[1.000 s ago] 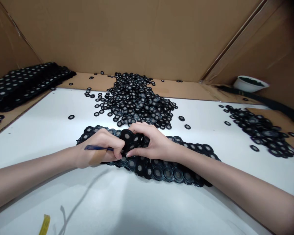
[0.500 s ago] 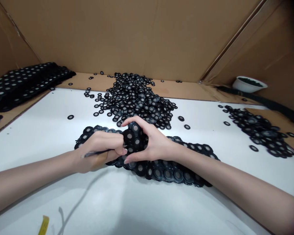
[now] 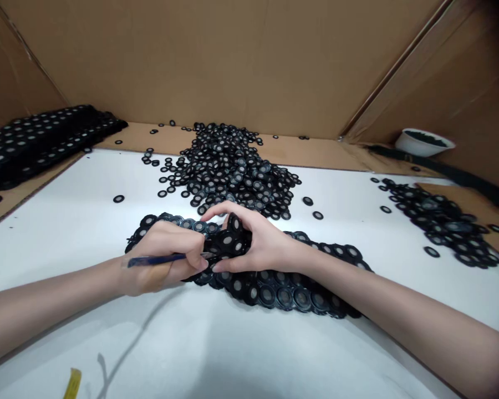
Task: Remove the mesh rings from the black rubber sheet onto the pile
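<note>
My left hand (image 3: 166,252) is closed around a slim blue pen-like tool (image 3: 156,260). The tool's thin tip points right at a strip of joined black discs with pale grey centres (image 3: 285,297). A bandage-like tan patch (image 3: 154,277) covers skin near the left thumb's base. My right hand (image 3: 260,241) curls around a bunched-up part of the disc strip, thumb in front and fingers behind. Some right fingertips are hidden behind the discs. The rest of the strip lies flat on the white tabletop on both sides of my hands.
A heap of loose black discs (image 3: 233,163) lies beyond my hands, with a smaller pile (image 3: 444,221) at right. Rolled disc sheets (image 3: 45,136) rest at far left. A white bowl (image 3: 422,145) stands at back right. Cardboard walls (image 3: 249,66) enclose the table. Yellow tape (image 3: 72,383) lies near the front.
The bunched discs have tilted and sunk slightly within my right hand. My left hand has drawn back a little to the left and turned, so more of the blue tool shows.
</note>
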`<state>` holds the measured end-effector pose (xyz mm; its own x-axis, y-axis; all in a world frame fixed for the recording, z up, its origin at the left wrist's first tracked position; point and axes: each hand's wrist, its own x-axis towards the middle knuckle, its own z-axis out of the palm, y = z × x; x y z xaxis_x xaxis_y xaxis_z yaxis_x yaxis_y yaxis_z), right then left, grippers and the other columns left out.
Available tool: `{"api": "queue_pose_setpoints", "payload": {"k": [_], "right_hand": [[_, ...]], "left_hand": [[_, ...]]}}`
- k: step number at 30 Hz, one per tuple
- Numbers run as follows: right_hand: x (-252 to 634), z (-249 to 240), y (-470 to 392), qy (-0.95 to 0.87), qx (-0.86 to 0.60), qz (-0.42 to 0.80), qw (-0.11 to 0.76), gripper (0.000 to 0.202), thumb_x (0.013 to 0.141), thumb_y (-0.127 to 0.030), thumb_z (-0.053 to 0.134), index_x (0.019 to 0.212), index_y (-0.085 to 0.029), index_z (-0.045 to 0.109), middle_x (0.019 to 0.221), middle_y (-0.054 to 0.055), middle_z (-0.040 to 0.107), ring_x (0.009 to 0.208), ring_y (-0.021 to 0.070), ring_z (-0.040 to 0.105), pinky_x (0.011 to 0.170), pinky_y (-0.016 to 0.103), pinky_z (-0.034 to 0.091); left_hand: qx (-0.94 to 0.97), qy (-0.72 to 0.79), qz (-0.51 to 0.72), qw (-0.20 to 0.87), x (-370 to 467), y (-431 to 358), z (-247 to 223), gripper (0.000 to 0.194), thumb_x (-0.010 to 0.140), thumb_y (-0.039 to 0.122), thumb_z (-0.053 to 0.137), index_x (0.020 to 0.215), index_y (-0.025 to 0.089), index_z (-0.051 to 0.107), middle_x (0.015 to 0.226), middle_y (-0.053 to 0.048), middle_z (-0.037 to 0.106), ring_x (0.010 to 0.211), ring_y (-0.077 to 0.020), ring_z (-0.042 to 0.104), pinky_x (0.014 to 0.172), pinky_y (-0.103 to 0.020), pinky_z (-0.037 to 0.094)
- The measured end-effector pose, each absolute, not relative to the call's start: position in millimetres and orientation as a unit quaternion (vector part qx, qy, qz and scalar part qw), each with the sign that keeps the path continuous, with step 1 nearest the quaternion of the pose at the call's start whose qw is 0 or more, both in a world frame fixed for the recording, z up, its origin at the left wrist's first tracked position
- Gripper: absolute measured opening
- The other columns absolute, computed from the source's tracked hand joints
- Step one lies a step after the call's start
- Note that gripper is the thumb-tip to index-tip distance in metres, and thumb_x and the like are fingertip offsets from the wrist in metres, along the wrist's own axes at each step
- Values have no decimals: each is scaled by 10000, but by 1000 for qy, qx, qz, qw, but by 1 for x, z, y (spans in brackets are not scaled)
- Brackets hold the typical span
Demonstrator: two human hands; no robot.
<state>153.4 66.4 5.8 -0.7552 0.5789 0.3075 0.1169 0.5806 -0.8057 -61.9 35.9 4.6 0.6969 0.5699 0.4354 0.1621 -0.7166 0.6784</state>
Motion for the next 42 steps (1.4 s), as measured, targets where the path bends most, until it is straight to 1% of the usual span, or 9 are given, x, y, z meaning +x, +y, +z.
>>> {"api": "queue_pose_setpoints", "payload": {"k": [8, 11, 16, 20, 28, 33, 35, 42], "right_hand": [[154, 4, 66, -843, -203, 409, 285, 548, 666, -228, 771, 1147, -174, 513, 1162, 14, 571, 1050, 145, 536, 947, 244, 401], [154, 4, 67, -843, -198, 408, 289, 537, 662, -218, 772, 1134, -162, 522, 1139, 21, 580, 1051, 141, 541, 936, 236, 405], [154, 5, 68, -844, -188, 406, 296, 513, 654, -219, 778, 1102, -174, 532, 1109, 16, 592, 1025, 148, 558, 915, 249, 424], [153, 5, 68, -843, -188, 408, 295, 517, 643, -217, 786, 1094, -172, 537, 1103, 21, 598, 1022, 150, 565, 907, 255, 433], [153, 5, 67, -842, -193, 405, 298, 495, 641, -236, 792, 1065, -185, 543, 1087, 20, 608, 1041, 167, 569, 935, 284, 429], [153, 6, 67, -842, -183, 409, 300, 459, 636, -222, 795, 1024, -171, 555, 1028, 13, 614, 968, 146, 581, 882, 250, 448], [153, 7, 67, -841, -182, 412, 300, 456, 632, -223, 798, 1014, -168, 557, 1018, 9, 614, 958, 141, 582, 877, 243, 447], [152, 7, 66, -839, -197, 413, 294, 452, 626, -244, 804, 1001, -179, 560, 1010, 7, 615, 962, 151, 582, 878, 263, 443]], "left_hand": [[860, 180, 316, 359, -63, 37, 3, 225, 770, -32, 489, 638, 149, 469, 591, 32, 503, 497, -46, 398, 482, -185, 283], [857, 192, 303, 370, -62, 38, 4, 237, 776, -22, 496, 615, 147, 453, 567, 41, 481, 488, -44, 375, 478, -191, 271], [830, 240, 273, 424, -63, 40, 5, 243, 799, 61, 543, 584, 149, 473, 516, 61, 391, 466, -42, 304, 449, -202, 220], [809, 256, 267, 457, -63, 42, 6, 234, 769, 60, 569, 562, 143, 500, 503, 61, 411, 456, -38, 314, 443, -201, 222], [829, 249, 265, 425, -60, 40, 9, 251, 778, 47, 521, 545, 139, 498, 497, 45, 463, 449, -46, 329, 438, -206, 238], [832, 231, 259, 433, -61, 42, 8, 234, 773, 37, 536, 569, 145, 499, 491, 56, 429, 444, -42, 337, 432, -193, 243], [841, 223, 248, 426, -62, 43, 8, 232, 773, 33, 544, 573, 145, 503, 495, 54, 446, 449, -43, 358, 436, -189, 258], [861, 203, 235, 403, -61, 45, 8, 222, 790, 41, 531, 593, 143, 529, 520, 49, 469, 456, -46, 384, 443, -180, 285]]}}
